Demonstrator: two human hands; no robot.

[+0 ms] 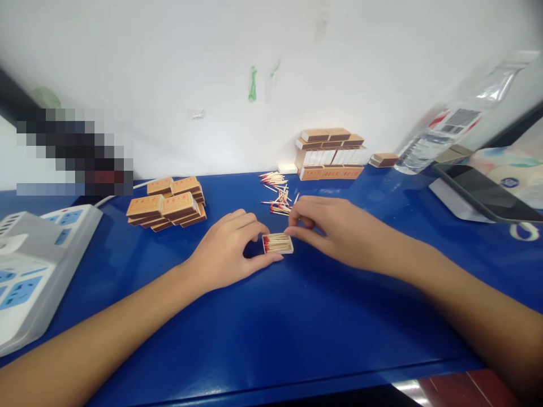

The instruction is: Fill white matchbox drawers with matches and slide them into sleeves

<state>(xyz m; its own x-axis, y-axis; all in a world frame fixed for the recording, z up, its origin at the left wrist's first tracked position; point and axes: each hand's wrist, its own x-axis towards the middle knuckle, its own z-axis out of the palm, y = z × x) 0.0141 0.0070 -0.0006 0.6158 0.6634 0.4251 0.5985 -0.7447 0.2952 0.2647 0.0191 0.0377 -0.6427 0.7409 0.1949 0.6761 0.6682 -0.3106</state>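
Observation:
A small matchbox tray lies on the blue table, filled with red-headed matches laid side by side. My left hand grips the tray between thumb and forefinger, from its left end and near side. At the tray's right end my right hand has thumb and forefinger pressed together; what they pinch, if anything, is hidden. Just beyond the tray is a loose pile of matches, some touching or very near my right fingers.
Stacked matchboxes stand at the left, and another stack is against the wall. A single matchbox, a plastic bottle and a phone are at the right. A power strip occupies the left edge.

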